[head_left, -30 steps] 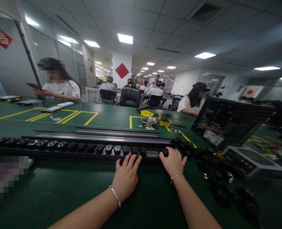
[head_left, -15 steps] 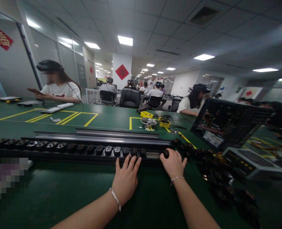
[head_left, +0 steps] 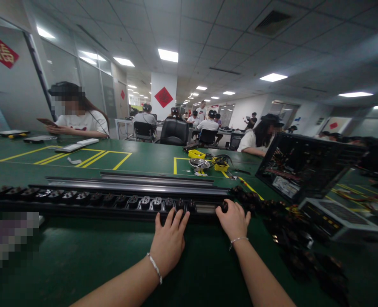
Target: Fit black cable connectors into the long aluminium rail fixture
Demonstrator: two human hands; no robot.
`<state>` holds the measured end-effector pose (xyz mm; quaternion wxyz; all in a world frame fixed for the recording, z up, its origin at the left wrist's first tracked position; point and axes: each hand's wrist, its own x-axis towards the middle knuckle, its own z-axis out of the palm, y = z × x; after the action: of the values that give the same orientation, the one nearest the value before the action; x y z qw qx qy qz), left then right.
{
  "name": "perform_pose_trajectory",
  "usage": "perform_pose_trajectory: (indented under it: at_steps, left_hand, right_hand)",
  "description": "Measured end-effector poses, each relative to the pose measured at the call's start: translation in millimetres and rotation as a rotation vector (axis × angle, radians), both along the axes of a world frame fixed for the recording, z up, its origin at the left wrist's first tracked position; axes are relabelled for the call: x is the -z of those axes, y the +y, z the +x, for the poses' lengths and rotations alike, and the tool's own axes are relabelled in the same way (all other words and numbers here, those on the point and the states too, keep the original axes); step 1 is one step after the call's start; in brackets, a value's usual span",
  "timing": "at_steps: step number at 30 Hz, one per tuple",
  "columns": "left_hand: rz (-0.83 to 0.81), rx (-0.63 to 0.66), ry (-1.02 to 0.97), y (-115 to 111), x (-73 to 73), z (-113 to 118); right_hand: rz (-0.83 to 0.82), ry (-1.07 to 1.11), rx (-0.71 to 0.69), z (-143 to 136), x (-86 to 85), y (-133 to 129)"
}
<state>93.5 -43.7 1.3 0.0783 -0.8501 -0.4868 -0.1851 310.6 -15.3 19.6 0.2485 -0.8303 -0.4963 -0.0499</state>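
Observation:
A long black channel rail [head_left: 80, 211] lies across the green table, with a row of black socket modules [head_left: 121, 200] set along it. My left hand [head_left: 168, 238] has its fingers spread, the tips resting on the rail's front edge by the last modules of the row. At the rail's right end, my right hand [head_left: 235, 219] pinches a small black socket module [head_left: 224, 207] between thumb and fingers. Between that piece and the row, a bare stretch of the channel shows. The underside of the held piece is hidden.
Behind the rail lie more metal strips [head_left: 157, 180]. Loose black modules [head_left: 299, 232] are heaped at the right, beside a power supply unit [head_left: 339, 219] and an open computer case [head_left: 307, 166]. A metal bowl [head_left: 199, 163] and yellow bins stand farther back. Co-workers sit across the table.
My right hand has shifted very slightly to the right with the module. My left hand stays in place. A person has come into view in the far background.

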Motion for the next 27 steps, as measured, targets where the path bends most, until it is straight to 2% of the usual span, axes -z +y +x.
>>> perform_pose_trajectory:
  at_steps: [27]
  left_hand:
    - [0.039, -0.012, 0.056, 1.3, 4.9, 0.9]
  right_hand:
    - [-0.044, 0.022, 0.011, 6.7, -2.2, -1.3]
